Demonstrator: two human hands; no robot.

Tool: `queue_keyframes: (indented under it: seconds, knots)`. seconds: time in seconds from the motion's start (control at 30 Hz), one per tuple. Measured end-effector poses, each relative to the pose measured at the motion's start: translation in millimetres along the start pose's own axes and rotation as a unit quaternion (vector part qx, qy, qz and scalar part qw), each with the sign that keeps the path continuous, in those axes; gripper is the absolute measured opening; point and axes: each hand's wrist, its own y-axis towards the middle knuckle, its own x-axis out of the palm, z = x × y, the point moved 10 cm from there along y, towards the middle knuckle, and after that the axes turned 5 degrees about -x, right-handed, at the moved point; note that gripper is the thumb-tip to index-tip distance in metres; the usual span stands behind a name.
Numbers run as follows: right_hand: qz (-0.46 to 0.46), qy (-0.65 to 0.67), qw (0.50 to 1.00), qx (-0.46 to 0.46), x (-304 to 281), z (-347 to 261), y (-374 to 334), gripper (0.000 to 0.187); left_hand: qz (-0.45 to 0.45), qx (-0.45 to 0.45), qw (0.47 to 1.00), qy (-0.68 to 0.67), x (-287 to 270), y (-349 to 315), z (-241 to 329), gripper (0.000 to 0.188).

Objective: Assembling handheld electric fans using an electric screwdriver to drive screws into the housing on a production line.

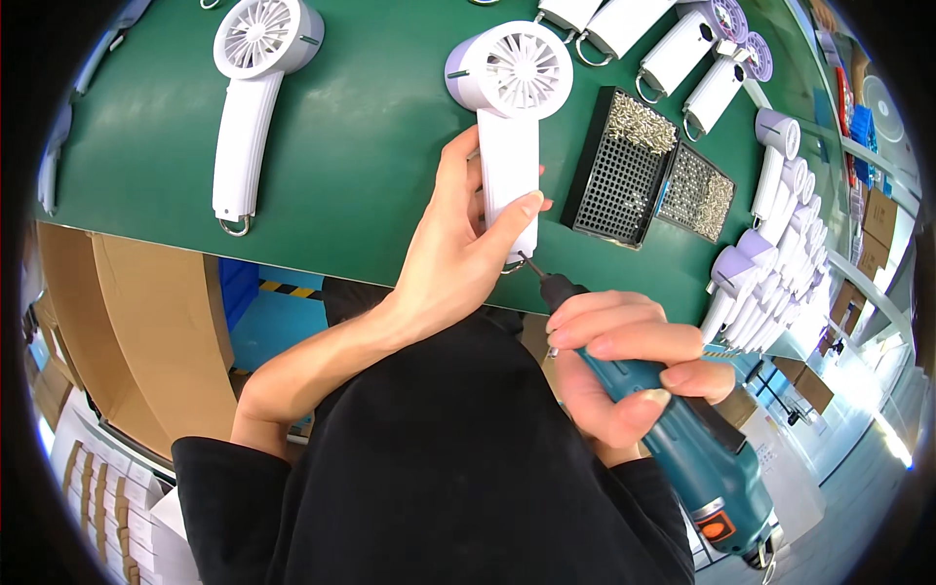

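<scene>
My left hand (458, 229) is closed around the handle of a white handheld fan (510, 161), whose round grille points up and away from me on the bench. A teal electric screwdriver (682, 453) lies in my right hand (629, 361), fingers wrapped round its body. Its thin bit meets the bottom end of the fan's handle, beside a metal wrist ring. To the right sit two black screw trays; the nearer-left screw tray (609, 180) and the smaller screw tray (694, 193) both have small silver screws heaped in part of them.
Another white fan (244, 146) lies left on the green bench (361, 146). Several fans (676, 54) rest at the back right, and a pile of fans (770, 273) fills the right edge. Below the bench at left stands an open cardboard box (161, 341).
</scene>
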Motion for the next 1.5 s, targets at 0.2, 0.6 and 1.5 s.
queue_keyframes:
  seconds: [0.2,0.6,1.5]
  knots:
    - [-0.035,0.042,0.998,0.022,5.6,4.8,2.9,0.038,0.001,0.02,1.0,-0.015,-2.1,-0.1,1.7,0.055]
    - [0.206,-0.187,0.958,0.065,-86.2,12.2,43.9,0.024,0.098,0.241,0.85,0.458,-22.9,-32.9,69.0,0.058]
    - [0.147,-0.225,0.962,0.049,-86.0,32.3,49.1,0.021,0.041,0.291,0.687,0.664,-12.1,-53.5,64.5,0.05]
